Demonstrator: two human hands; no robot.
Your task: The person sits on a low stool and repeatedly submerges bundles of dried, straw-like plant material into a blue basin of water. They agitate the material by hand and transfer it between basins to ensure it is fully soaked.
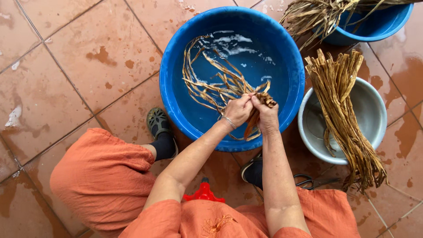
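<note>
Hands (253, 110) seemingly gripping wet fibrous strips (211, 83).

Both bare forearms reach forward toward twelve o'clock and converge, the left slanting toward one o'clock, the right nearly straight up. The left hand (238, 110) and right hand (266, 115) meet knuckle to knuckle, fingers curled shut in a tight grip. A thin bracelet circles the left wrist.
</note>
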